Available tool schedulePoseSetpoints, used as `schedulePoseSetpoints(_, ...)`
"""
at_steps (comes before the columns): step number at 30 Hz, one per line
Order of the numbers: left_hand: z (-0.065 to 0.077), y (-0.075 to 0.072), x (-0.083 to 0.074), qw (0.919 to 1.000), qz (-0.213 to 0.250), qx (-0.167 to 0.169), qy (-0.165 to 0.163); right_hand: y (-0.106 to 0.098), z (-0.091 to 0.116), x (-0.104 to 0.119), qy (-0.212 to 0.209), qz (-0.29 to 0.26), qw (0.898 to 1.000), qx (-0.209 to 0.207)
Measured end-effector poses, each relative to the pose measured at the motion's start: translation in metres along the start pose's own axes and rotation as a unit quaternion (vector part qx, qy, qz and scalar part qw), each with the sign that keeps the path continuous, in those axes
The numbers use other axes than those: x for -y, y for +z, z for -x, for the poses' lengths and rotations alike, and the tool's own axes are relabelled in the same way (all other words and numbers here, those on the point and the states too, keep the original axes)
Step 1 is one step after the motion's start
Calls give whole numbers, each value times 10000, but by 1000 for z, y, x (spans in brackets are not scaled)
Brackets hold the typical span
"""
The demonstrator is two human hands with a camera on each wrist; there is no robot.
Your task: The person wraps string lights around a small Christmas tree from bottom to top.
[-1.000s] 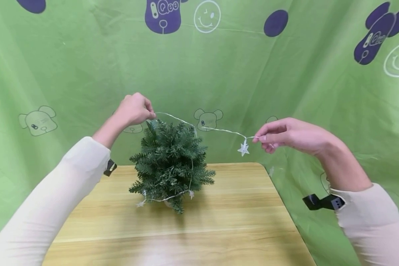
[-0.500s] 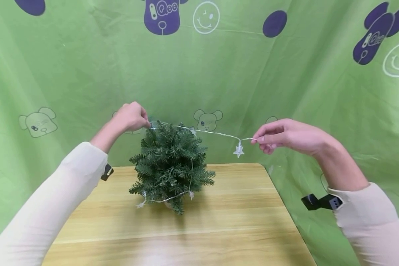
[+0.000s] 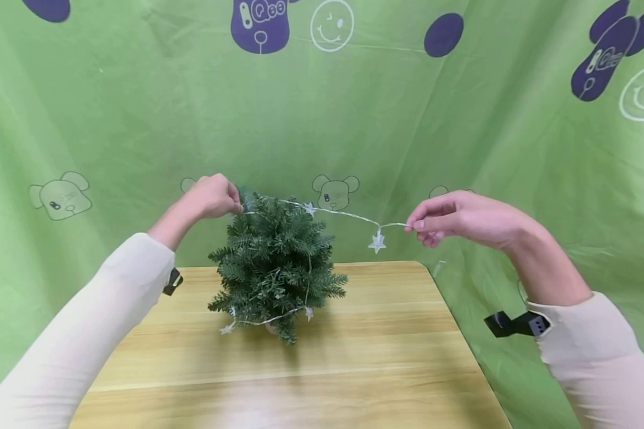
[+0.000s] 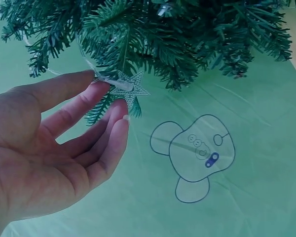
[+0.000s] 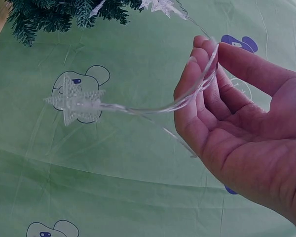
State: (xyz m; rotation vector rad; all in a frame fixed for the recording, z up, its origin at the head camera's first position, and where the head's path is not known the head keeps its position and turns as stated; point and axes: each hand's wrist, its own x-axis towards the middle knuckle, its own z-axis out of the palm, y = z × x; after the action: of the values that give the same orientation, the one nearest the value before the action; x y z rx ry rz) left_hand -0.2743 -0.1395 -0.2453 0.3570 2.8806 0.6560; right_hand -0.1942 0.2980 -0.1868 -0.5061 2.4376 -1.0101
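Tree [image 3: 276, 256], small and green, stands on wooden table [image 3: 300, 381], light string [image 3: 349, 214] crossing its lower front and passing its crown, upper star [image 3: 309, 208] at one o'clock by the top, lower stars [image 3: 308, 313] at five and seven. Left hand [image 3: 211, 196], between ten and eleven o'clock by the treetop, pinches the string in its fingertips, clear star [image 4: 133, 90] just beyond them in left wrist view. Right hand [image 3: 472, 219], well apart between two and three o'clock, pinches the same string between thumb and fingertip, hanging star [image 3: 377, 241] toward eight o'clock of that grip, printed green cloth [image 3: 386, 119] behind
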Motion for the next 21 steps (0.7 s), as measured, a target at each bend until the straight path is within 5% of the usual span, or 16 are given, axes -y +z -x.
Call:
schedulePoseSetpoints(10, 10, -21, -23, 9995, 217, -177, 115, 0, -5, 2, -97, -64, 9999, 31)
schedulePoseSetpoints(15, 14, -25, -58, 9977, 244, -447, 440, 0, -7, 3, -156, -46, 9999, 44)
schedulePoseSetpoints(21, 12, -14, -103, 9945, 323, -442, 887, 1, -8, 4, -202, -47, 9998, 28)
